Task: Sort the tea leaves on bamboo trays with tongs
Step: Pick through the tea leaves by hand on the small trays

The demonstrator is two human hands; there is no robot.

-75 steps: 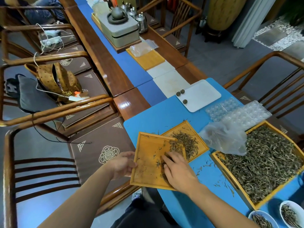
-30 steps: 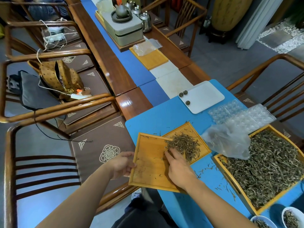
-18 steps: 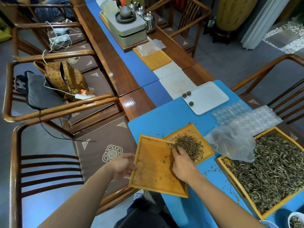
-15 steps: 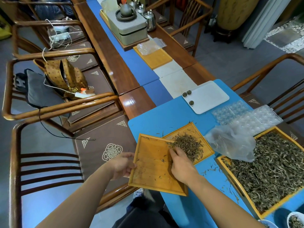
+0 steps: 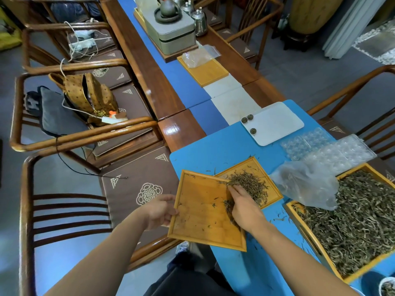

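My left hand (image 5: 160, 210) grips the left rim of a nearly bare bamboo tray (image 5: 201, 223), held tilted over the table's front corner with its right edge on a smaller bamboo tray (image 5: 271, 184). That smaller tray holds a heap of tea leaves (image 5: 250, 184). My right hand (image 5: 245, 207) lies flat across the seam between the two trays, fingers together, pressing a small clump of leaves at the held tray's right side. A big bamboo tray (image 5: 316, 244) at the right is full of tea leaves (image 5: 359, 216). No tongs are in view.
A crumpled plastic bag (image 5: 307, 184) lies on the big tray's far corner, clear blister moulds (image 5: 327, 148) behind it. A white board (image 5: 275, 124) carries three tea balls. Wooden chairs (image 5: 70, 159) stand left, one with a brown bag (image 5: 89, 97). A tea set (image 5: 171, 28) stands far back.
My right hand has swept the leaves across the held tray toward the smaller tray, where the heap has grown. My left hand has kept its grip on the rim.
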